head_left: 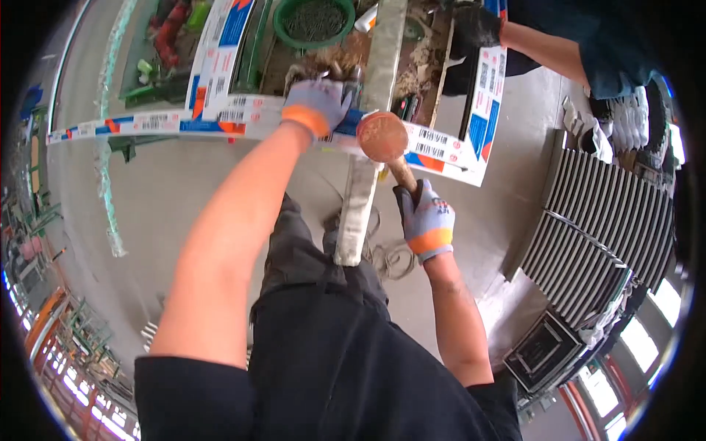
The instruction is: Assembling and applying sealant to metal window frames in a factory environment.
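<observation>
My right hand (429,220), in a grey glove with an orange cuff, is closed round the wooden handle of a mallet (382,137). The mallet's round, reddish-brown head is raised over the near bar of a frame (246,112) wrapped in printed white, blue and orange film. Beside the mallet head, my left hand (315,103), gloved alike, is closed over that bar, its fingers partly hidden. A long pale beam (358,209) runs under the bar toward my body.
A green bowl of screws (314,22) stands inside the frame. At the upper right, another person's dark-gloved hand (476,28) rests by the far side. Stacked metal profiles (588,228) lie at the right. A cable (393,261) lies on the floor near my feet.
</observation>
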Tool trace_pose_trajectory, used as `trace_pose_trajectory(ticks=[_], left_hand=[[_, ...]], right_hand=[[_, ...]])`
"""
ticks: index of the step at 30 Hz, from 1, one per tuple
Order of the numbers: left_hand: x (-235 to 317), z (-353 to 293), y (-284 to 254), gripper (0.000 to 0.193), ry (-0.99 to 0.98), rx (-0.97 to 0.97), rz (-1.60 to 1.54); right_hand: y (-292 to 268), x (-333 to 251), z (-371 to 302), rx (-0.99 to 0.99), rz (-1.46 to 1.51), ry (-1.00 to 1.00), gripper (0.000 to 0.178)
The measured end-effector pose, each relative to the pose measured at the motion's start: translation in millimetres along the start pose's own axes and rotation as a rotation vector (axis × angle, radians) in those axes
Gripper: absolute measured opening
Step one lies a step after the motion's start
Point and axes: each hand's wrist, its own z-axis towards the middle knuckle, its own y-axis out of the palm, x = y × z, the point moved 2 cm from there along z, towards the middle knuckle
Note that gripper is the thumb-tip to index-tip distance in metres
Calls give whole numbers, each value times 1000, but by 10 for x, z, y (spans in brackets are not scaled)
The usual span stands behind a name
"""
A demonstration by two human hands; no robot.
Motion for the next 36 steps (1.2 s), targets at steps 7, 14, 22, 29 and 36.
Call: trace_pose_trajectory(ticks=[7, 14, 22, 29, 36], left_hand=[[-46, -73, 92, 34, 4, 65, 75], [-9, -52, 34, 37, 7, 106, 42], [360, 12, 167, 39, -88, 211, 39], [570, 112, 112, 44, 29, 138, 29], [432, 85, 139, 42, -78, 8, -17]], right_hand=[[-81, 383, -335, 227, 286, 124, 25], [17, 531, -229, 136, 88, 167, 27], [90, 555, -266, 123, 56, 177, 31], [-8, 682, -203, 187, 187, 135, 28], [-1240, 206, -383, 541, 1030, -34, 25]])
